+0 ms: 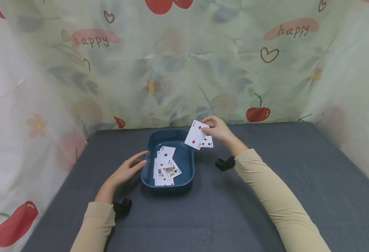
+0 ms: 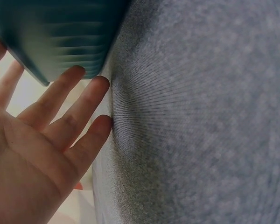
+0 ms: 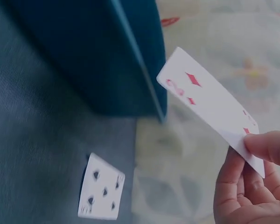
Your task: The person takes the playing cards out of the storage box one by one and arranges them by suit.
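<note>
A two of diamonds playing card [image 1: 194, 135] is pinched between the thumb and fingers of my right hand [image 1: 219, 130], raised by the right rim of a blue plastic basin [image 1: 184, 161]. In the right wrist view the same two of diamonds [image 3: 210, 105] is tilted, its face showing. A five of spades [image 3: 101, 189] lies face up on the table beside the basin. Inside the basin rests an overlapping pile of playing cards [image 1: 166, 154]. My left hand [image 1: 126, 171] is at the basin's left side, its fingers [image 2: 86, 105] extended near or against the outer wall.
A dark grey cloth [image 1: 209, 217] covers the table. Patterned curtains [image 1: 190, 70] with cherries and flowers stand behind and at both sides. Black wrist cameras [image 1: 225, 163] are strapped to both wrists.
</note>
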Demonstrator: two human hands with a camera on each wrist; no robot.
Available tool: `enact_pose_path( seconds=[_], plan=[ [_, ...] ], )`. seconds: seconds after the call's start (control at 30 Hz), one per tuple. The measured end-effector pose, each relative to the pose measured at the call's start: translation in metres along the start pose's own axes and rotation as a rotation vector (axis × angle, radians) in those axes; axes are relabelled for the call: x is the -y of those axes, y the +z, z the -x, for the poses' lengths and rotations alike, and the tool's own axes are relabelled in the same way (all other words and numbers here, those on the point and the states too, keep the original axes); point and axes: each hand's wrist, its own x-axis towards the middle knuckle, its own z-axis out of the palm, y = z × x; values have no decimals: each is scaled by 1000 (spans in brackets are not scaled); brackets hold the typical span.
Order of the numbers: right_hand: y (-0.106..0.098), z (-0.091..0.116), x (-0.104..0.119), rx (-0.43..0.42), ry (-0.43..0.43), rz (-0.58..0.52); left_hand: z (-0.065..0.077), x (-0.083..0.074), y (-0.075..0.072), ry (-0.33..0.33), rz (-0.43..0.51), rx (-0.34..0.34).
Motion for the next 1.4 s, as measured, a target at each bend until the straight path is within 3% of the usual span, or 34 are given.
enact_pose_path(
  seconds=[0.37, 0.63, 0.87, 1.03, 1.2, 1.4],
  plan=[
    [-34, -8, -31, -145, 43, 0, 0, 0, 0, -14, -4, -3],
    [-52, -10, -50, -227, 113, 114, 1, -1, 1, -14, 3, -2],
    [-59, -22, -81, -287, 52, 90, 4, -4, 0, -19, 15, 7],
    [-57, -19, -81, -337, 121, 200, 16, -25, -1, -30, 26, 19],
    [-55, -19, -80, -340, 138, 270, 27, -42, 0, -39, 23, 17],
    [-59, -26, -89, -320, 91, 388, 20, -30, -1, -40, 36, 14]
  ],
)
